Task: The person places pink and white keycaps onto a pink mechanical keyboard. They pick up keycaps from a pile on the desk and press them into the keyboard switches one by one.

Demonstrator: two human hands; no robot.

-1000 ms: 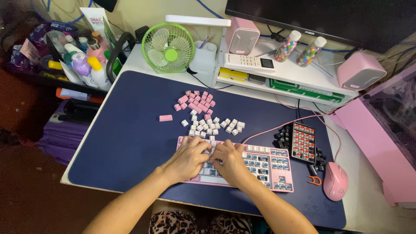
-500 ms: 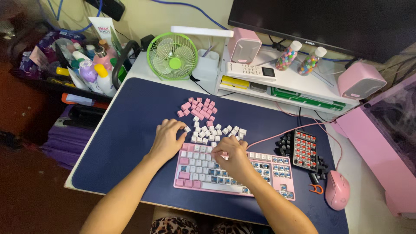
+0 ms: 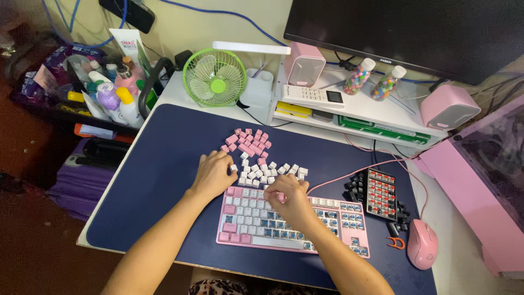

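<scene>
I'm mid-way through capping the pink keyboard point(image 3: 292, 221), my left hand point(image 3: 214, 173) pinching a white keycap point(image 3: 233, 167) from the loose pile point(image 3: 267, 170) above it while my right hand point(image 3: 290, 201) presses curled fingertips on a top-row key, so next I seat this cap squarely on a bare switch

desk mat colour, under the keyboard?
Dark navy blue, plain. The desk mat under the pink keyboard shows best in the head view.

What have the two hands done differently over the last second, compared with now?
A second ago both hands pressed together on the pink keyboard. Since then the left hand moved up and left to the loose white keycaps, its fingertips at one; whether it grips it is unclear. The right hand stayed on the keyboard. The pink keycaps and mouse lie unchanged.
</scene>
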